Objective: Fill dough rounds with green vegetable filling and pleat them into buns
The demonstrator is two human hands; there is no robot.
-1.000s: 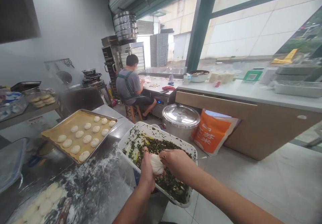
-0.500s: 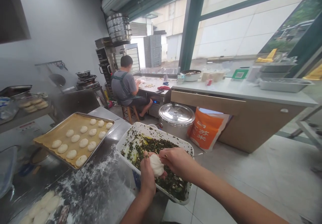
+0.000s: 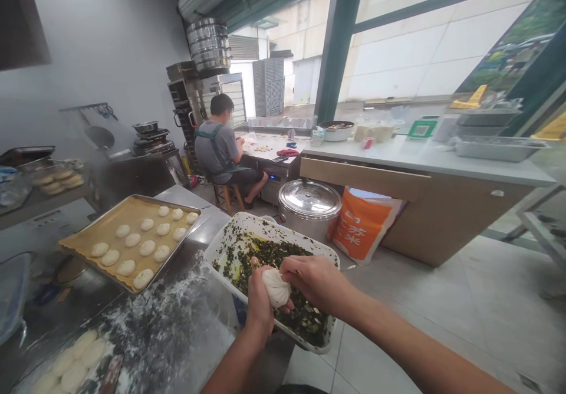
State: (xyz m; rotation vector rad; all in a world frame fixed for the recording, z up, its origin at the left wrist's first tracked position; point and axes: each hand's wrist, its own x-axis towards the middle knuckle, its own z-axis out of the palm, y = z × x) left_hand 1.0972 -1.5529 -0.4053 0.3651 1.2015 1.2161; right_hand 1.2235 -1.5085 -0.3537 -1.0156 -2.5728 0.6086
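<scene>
A round white dough bun point(image 3: 276, 288) with pleats rests in my left hand point(image 3: 260, 302), whose fingers curl around its near side and underneath. My right hand point(image 3: 312, 279) pinches the bun's edge from the right, thumb and fingertips pressed together. Both hands are over a white tub point(image 3: 221, 237) of chopped dark green filling point(image 3: 274, 252). Green specks stick to my left thumb. On the floured metal table point(image 3: 177, 323) to the left lie several flat dough rounds point(image 3: 73, 361), beside a small rolling pin point(image 3: 110, 375).
A paper-lined baking tray point(image 3: 99, 223) holds several finished buns. Beyond the tub stand a lidded steel pot point(image 3: 310, 198) and an orange rice sack point(image 3: 360, 226). A co-worker point(image 3: 219, 143) sits on a stool at the far counter point(image 3: 424, 155).
The bun has turned slightly in my left hand, and more of its pleated side shows. My right fingers still pinch its edge. The view has shifted a little.
</scene>
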